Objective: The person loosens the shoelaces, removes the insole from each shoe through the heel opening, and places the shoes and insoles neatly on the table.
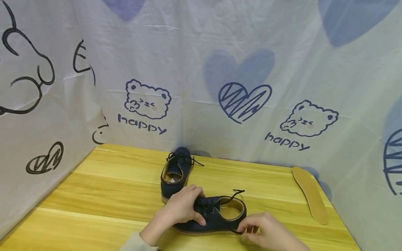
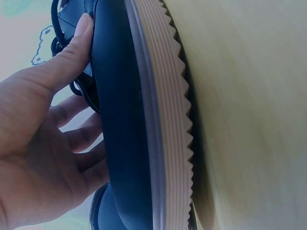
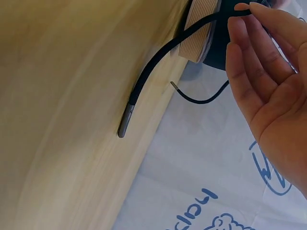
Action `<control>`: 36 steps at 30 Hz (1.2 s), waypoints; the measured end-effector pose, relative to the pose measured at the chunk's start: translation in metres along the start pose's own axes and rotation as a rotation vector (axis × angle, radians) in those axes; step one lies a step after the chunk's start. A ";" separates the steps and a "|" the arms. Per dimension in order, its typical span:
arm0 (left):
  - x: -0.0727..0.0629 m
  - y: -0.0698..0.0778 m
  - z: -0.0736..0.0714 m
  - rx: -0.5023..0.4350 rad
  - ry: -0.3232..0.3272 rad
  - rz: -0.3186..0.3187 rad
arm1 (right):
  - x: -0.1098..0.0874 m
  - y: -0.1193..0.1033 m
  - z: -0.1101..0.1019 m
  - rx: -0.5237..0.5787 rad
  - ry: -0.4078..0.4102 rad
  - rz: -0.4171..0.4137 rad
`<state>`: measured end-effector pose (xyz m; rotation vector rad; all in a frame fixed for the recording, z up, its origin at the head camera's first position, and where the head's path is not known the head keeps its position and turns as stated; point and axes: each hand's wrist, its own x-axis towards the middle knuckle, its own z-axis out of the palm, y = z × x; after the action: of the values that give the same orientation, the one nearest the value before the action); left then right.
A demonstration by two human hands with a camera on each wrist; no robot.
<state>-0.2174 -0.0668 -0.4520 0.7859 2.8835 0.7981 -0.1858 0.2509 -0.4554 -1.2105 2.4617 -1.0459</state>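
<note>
A dark navy lace-up shoe with a ridged tan sole stands on the table, its toe to the left. My left hand holds it over the front part, the thumb near the lacing and the other fingers on the far side. At the heel end, my right hand pinches a black shoelace between thumb and fingertips. That lace's metal-tipped end hangs free past the fingers. The other lace end rises loose over the shoe's opening.
A second navy shoe stands behind, toe toward the back, its laces loose on top. At the right lies a tan insole on the yellow wooden table. Printed white cloth hangs along the back and sides.
</note>
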 end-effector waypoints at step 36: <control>0.000 -0.001 -0.001 0.003 0.005 -0.003 | 0.064 -0.035 0.011 -0.282 0.415 -0.259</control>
<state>-0.2180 -0.0678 -0.4519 0.7813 2.8898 0.7965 -0.2009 0.1824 -0.4323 -1.5683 2.9042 -1.1405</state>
